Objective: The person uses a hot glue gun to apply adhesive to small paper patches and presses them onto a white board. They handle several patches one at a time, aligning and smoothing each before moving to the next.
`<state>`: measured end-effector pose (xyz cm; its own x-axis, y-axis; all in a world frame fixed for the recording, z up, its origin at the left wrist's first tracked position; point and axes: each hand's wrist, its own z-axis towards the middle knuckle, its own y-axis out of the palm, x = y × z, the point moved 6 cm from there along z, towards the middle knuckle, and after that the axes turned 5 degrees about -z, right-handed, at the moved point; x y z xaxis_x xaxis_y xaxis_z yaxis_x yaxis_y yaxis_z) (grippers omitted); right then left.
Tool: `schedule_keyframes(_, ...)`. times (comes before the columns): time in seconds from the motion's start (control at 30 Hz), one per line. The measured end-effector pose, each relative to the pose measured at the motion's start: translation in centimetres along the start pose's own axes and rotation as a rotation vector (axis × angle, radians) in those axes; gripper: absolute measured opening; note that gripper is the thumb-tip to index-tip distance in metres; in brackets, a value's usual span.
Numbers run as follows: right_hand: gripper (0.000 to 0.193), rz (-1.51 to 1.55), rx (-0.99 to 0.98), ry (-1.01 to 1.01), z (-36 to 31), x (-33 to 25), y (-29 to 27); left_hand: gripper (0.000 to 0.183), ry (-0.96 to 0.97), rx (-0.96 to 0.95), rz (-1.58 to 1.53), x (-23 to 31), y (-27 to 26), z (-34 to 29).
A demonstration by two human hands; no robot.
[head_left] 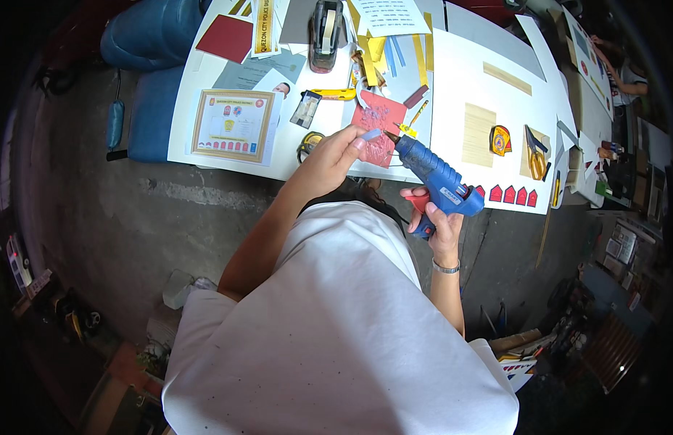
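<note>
My right hand [442,230] is closed around the handle of a blue hot glue gun [432,170], with fingers at its red trigger. The nozzle points up and left, close to a small pale bluish strip [370,135]. That strip is pinched between the thumb and fingers of my left hand [335,158]. Whether nozzle and strip touch, I cannot tell. Beneath them lies a red sheet [380,119] covered with stringy glue residue. A pencil [419,112] and a dark red block [416,96] are beside it.
Right of the glue gun are red house-shaped pieces [509,194], a badge emblem [500,141] and orange-handled scissors [534,151]. To the left lie a framed certificate [231,127], a yellow cutter [335,94] and a tape measure [307,147]. A tape dispenser [326,36] stands farther back.
</note>
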<state>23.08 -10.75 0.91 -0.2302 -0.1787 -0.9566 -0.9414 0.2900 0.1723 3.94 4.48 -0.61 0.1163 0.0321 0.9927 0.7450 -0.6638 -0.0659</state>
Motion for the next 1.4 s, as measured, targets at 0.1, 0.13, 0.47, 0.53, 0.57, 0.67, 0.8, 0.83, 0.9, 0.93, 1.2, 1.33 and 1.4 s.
schedule_keyframes(0.1,0.033,0.017,0.007,0.007,-0.1,0.2,-0.2,0.029,0.053,0.030,0.059,0.4,0.2,0.0)
schedule_keyframes(0.13,0.033,0.004,0.012,0.011,-0.3,-0.1,-0.7,0.029,0.057,0.021,0.044,0.3,0.8,0.2)
schedule_keyframes(0.47,0.034,0.012,0.021,0.037,-0.1,0.1,-0.8,0.026,0.027,0.047,0.013,-0.1,1.1,0.8)
schedule_keyframes(0.53,0.034,0.058,-0.016,0.091,-0.3,0.2,-1.3,0.027,0.034,0.086,0.060,-0.3,1.0,0.8)
schedule_keyframes(0.57,0.034,0.081,-0.034,0.123,-0.4,0.1,-1.6,0.027,0.056,0.109,0.082,-0.3,1.0,0.8)
schedule_keyframes(0.67,0.028,0.019,-0.145,0.151,-0.5,-0.6,-2.1,0.027,0.105,0.156,0.114,-0.6,-0.1,1.2)
schedule_keyframes(0.8,0.032,-0.081,0.016,0.093,0.5,0.4,-2.2,0.026,-0.191,0.230,-0.133,-2.3,-2.5,0.3)
schedule_keyframes(0.83,0.037,-0.053,0.046,0.085,1.1,0.9,-2.0,0.026,-0.172,0.269,-0.123,-1.6,-3.1,0.0)
schedule_keyframes(0.9,0.043,0.045,0.088,0.005,2.6,1.8,-0.8,0.024,-0.213,0.353,-0.124,0.1,-4.0,-0.7)
schedule_keyframes(0.93,0.048,-0.008,0.082,-0.008,3.3,1.9,-0.1,0.022,-0.158,0.296,-0.065,1.7,-4.0,-1.0)
schedule_keyframes(1.2,0.029,-0.156,0.376,-0.074,6.2,1.3,4.2,0.012,-0.103,0.117,0.135,8.9,0.0,-4.0)
schedule_keyframes(1.33,0.032,-0.333,0.379,-0.013,7.6,1.5,5.1,0.013,-0.033,0.235,0.294,9.6,0.2,-3.9)
schedule_keyframes(1.4,0.031,-0.374,0.352,0.025,8.2,2.0,5.5,0.014,0.028,0.276,0.368,10.0,0.1,-4.1)
